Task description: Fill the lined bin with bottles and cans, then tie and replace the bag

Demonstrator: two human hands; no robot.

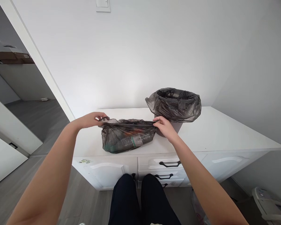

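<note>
A thin, see-through black trash bag (128, 137) rests on the white cabinet top, with packaging showing faintly through it in green, orange and white. My left hand (93, 120) pinches the left end of its top edge. At the other end, my right hand (163, 126) grips the edge between thumb and fingers, so the mouth is stretched nearly flat between both hands. Just behind my right hand stands a trash bin (176, 126) lined with another black bag (175, 107), whose rim is folded over the outside. What lies inside the bin is hidden.
The white cabinet (215, 131) stands against the wall, with black drawer handles (170, 164) at its front. A light switch (103, 4) is on the wall above. To the left is a doorway with an open door (9, 143). A pale appliance (271, 204) stands lower right.
</note>
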